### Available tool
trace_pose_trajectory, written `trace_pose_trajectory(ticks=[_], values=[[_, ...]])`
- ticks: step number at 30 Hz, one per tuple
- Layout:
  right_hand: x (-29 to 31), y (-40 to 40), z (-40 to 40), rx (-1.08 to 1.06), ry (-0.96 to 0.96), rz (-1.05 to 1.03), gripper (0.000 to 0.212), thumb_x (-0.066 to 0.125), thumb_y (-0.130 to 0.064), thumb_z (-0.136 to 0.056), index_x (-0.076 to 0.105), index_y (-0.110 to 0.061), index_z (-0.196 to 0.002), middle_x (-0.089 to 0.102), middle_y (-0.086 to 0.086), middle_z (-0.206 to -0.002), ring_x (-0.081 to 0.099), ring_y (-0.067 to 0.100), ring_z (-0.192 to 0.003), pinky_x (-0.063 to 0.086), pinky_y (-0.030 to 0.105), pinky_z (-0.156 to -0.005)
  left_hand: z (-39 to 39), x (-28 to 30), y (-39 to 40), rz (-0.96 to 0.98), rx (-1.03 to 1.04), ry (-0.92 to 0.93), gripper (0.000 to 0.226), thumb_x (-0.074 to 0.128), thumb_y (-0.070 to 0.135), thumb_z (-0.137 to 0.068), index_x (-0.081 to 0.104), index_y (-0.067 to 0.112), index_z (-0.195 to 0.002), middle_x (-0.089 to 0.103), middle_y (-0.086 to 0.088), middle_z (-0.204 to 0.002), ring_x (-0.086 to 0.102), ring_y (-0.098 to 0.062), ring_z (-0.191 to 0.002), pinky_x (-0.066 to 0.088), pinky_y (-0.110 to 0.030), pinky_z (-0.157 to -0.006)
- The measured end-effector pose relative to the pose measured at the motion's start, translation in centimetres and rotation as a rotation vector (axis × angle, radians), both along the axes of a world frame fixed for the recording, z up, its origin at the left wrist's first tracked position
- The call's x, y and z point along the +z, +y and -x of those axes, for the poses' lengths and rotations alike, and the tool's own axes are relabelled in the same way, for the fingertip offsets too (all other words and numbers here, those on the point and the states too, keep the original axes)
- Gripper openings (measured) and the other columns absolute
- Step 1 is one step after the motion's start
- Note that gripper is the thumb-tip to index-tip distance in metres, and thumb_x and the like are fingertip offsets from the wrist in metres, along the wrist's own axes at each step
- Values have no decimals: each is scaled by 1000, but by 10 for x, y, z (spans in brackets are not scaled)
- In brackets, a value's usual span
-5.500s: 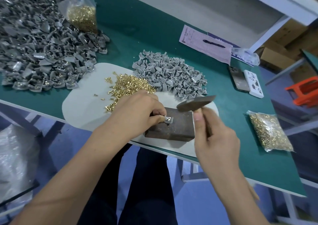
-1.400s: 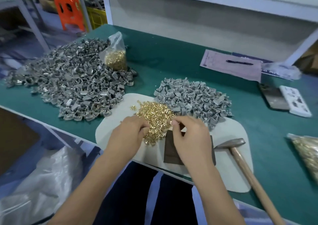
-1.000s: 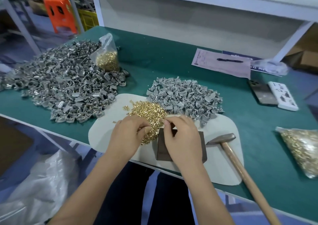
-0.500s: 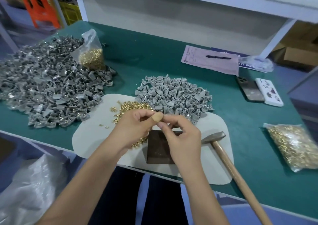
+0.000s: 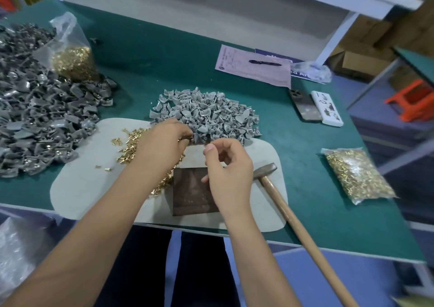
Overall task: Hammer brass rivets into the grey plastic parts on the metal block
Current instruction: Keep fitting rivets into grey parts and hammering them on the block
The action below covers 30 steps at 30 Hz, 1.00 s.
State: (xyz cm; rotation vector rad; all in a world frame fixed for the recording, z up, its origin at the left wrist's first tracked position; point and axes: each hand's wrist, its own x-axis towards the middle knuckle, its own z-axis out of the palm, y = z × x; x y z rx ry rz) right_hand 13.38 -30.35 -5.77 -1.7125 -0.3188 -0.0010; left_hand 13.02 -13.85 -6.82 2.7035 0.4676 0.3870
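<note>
The left hand (image 5: 164,142) is curled at the near edge of the grey plastic parts (image 5: 206,116), its grip hidden. The right hand (image 5: 225,166), loosely curled, is held above the metal block (image 5: 190,194) near the tabletop's front edge.

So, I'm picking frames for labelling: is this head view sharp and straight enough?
Head view: soft, even light, no hard glare; the left hand and right hand slightly blurred; wide-angle bends the table edge; far corners smeared.
</note>
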Motion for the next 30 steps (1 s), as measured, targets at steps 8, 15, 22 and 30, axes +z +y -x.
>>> trace_pose_trajectory(ticks=[8,15,22,30], values=[[3,1,2,16,-15,28,8,66,-15,-96,69,-21,-90,65,-6,-81,62,22,-64,48,22,-43,-12,4,7,-3,-47,23,32,57,26,-99,61,32,-129,64,4,-122,62,-22,-110,53,-38,-79],[5,3,3,7,-57,93,11,66,-19,-96,69,-28,-89,67,-10,-83,64,28,-65,47,19,-45,24,16,0,451,-100,-146,37,51,17,-99,66,42,-123,63,13,-110,61,-7,-93,50,-25,-83],[9,0,7,64,-73,72,15,69,-15,-95,72,-29,-90,68,-9,-82,64,30,-65,46,18,-45,85,20,-23,952,-41,-338,18,65,19,-94,72,32,-104,74,10,-84,64,-4,-67,50,-19,-62],[15,-46,26,101,-181,144,18,74,-9,-90,75,-27,-87,73,-11,-82,66,7,-78,47,14,-72,111,14,-47,726,-214,-178,17,66,25,-93,62,37,-105,69,15,-95,66,-5,-94,47,-17,-72]])
